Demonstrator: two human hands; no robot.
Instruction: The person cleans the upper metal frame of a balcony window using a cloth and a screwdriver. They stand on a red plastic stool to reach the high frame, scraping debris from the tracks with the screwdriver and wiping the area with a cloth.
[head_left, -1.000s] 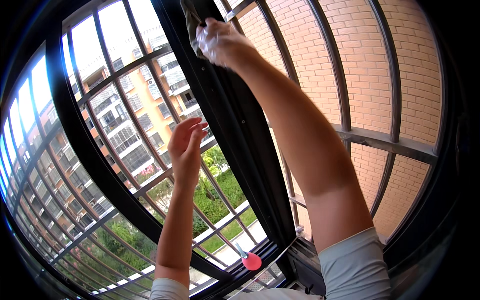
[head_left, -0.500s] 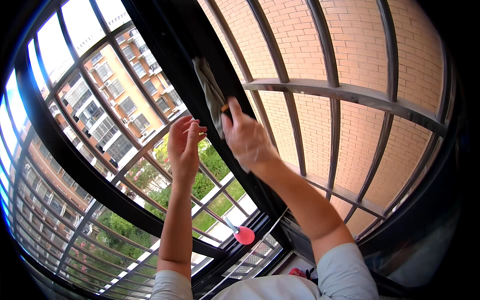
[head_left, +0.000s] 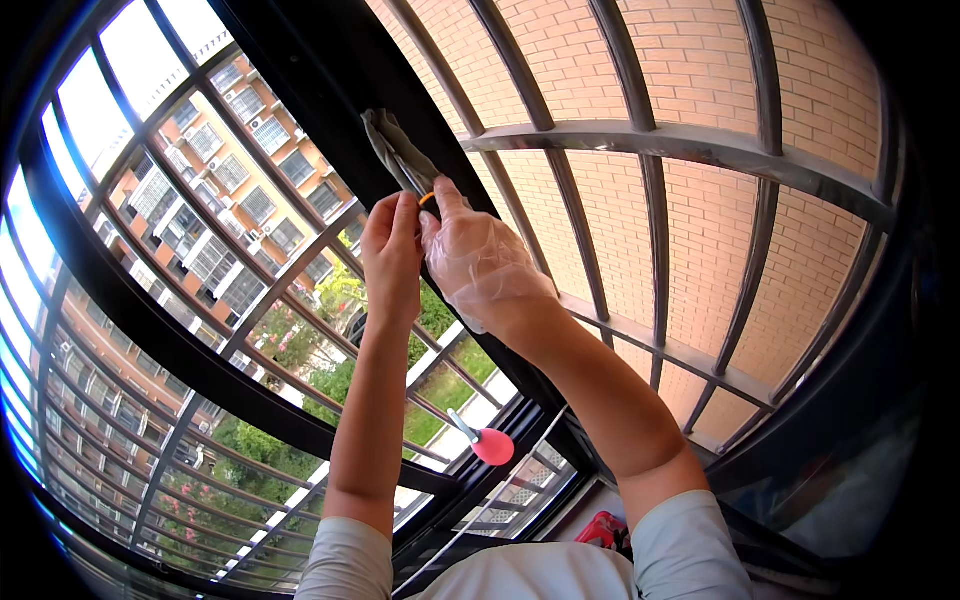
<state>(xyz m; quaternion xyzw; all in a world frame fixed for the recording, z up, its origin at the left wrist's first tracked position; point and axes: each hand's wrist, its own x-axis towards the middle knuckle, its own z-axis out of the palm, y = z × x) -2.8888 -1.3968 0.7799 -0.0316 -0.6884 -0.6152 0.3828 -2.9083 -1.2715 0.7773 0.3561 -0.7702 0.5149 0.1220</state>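
Note:
A grey-green cloth (head_left: 385, 135) lies bunched against the black window frame post (head_left: 330, 95), in front of my hands. My right hand (head_left: 485, 255), in a loose clear plastic glove, is closed around a slim tool (head_left: 428, 199) with an orange-and-black grip; its thin metal shaft runs up along the cloth. I cannot make out the tool's exact kind. Bare and right beside it, my left hand (head_left: 392, 245) has thumb and fingers pinched together at the cloth's lower end. What lies between those fingertips is hidden.
Metal window bars (head_left: 700, 145) surround me, with a brick wall (head_left: 720, 80) behind them at right. Below my hands, a pink bulb-shaped object (head_left: 493, 447) with a pale blue stem sits by the lower frame. A red item (head_left: 603, 530) lies low, near my right sleeve.
My left hand has come up to the cloth beside my right hand, and its fingers have closed. The cloth, hanging long before, is now gathered shorter. The view has shifted slightly.

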